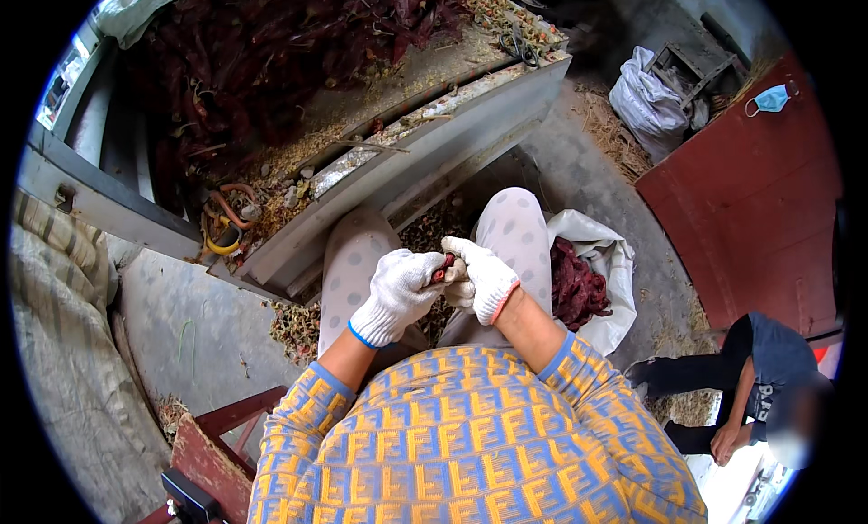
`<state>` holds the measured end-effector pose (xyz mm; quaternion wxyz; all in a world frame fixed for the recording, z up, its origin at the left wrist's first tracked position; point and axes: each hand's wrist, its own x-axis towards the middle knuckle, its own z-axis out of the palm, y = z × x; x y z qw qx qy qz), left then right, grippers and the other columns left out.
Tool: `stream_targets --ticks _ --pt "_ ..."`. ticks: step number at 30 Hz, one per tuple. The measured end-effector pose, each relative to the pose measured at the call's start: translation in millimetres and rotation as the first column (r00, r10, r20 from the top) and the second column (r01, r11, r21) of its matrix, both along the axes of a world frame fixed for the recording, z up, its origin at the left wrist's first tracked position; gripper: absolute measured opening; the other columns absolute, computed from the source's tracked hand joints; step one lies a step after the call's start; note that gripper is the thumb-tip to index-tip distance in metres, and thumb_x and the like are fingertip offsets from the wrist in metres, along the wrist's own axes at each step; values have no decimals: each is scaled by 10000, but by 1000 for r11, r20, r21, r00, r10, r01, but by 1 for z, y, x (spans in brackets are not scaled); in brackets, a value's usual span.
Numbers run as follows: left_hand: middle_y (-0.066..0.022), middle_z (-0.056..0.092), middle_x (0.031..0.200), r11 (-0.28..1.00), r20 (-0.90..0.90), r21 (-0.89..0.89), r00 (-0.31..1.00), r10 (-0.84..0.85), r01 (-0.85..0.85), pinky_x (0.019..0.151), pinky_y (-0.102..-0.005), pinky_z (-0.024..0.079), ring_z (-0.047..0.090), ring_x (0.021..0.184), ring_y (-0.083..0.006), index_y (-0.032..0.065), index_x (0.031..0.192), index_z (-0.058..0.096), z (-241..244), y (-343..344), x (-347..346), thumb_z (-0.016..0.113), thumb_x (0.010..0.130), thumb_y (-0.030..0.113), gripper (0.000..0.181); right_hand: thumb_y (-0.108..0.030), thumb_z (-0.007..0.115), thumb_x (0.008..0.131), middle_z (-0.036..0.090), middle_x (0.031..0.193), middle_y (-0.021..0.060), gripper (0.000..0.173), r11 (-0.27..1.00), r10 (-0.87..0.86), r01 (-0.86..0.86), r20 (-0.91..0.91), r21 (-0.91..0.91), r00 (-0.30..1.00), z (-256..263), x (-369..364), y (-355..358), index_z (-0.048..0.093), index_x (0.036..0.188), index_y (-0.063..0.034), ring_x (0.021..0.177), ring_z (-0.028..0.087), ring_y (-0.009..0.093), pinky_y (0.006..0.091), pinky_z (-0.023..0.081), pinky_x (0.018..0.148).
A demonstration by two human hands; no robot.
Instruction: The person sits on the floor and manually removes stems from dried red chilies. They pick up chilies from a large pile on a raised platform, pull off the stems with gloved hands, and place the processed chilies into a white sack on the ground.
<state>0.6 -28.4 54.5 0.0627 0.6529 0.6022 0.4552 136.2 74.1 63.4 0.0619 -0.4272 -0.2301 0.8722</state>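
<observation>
Both hands wear white knit work gloves and meet above my lap. My left hand (400,293) is closed around a dark red dried chili pepper (442,267), most of it hidden by the fingers. My right hand (479,276) pinches the same pepper from the other side, its glove fingertips soiled. A white woven sack (620,280) stands open beside my right knee, with dried red peppers (576,283) inside. Pepper stems and scraps (434,229) litter the floor between and beside my legs.
Before me a metal-edged bench (407,164) bears a heap of dried peppers (271,63), seeds, scissors (519,49) and yellow-handled tool (224,239). A red board (753,192) with a blue face mask (772,99) stands right, near a stuffed white sack (647,103). Another person (759,381) is at lower right.
</observation>
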Motion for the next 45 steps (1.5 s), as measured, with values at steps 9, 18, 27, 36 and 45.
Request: stream_targets --ticks 9,18,27,36,45 --pt "-101 653 695 874 -139 -382 916 -376 300 581 -386 511 633 629 -286 123 845 714 7 -13 22 757 796 191 94 -386 569 941 406 491 -53 385 933 -339 348 -104 86 935 17 1 45 434 621 -220 340 317 113 269 241 332" --pt "-23 679 839 893 857 -263 513 41 366 702 -231 503 595 771 -71 -5 1018 667 -19 -14 17 677 935 110 142 -191 589 951 623 799 -2 127 836 217 -133 -99 533 971 15 2 67 663 993 -96 575 493 56 201 378 475" --pt "-70 645 835 939 988 -112 139 69 325 632 -284 512 600 698 -138 -1 985 625 -12 -5 11 699 924 115 151 -495 630 836 687 1064 188 490 -277 -10 -669 695 689 719 27 -34 66 710 1080 -77 1058 635 360 426 485 943" --pt "-54 620 786 940 989 -145 52 135 310 655 -291 546 628 686 -158 21 980 588 -10 -6 2 684 905 69 131 -287 592 911 639 1045 134 226 -565 128 -221 350 795 928 98 -161 61 699 1027 -125 973 632 350 417 506 856" --pt "-75 595 872 966 976 31 -216 26 257 620 -278 508 558 690 -137 -10 995 546 -22 -10 -8 669 882 30 173 -125 538 915 514 1324 194 332 -670 -116 -644 805 369 582 104 -285 55 615 1234 -170 1166 586 396 450 505 959"
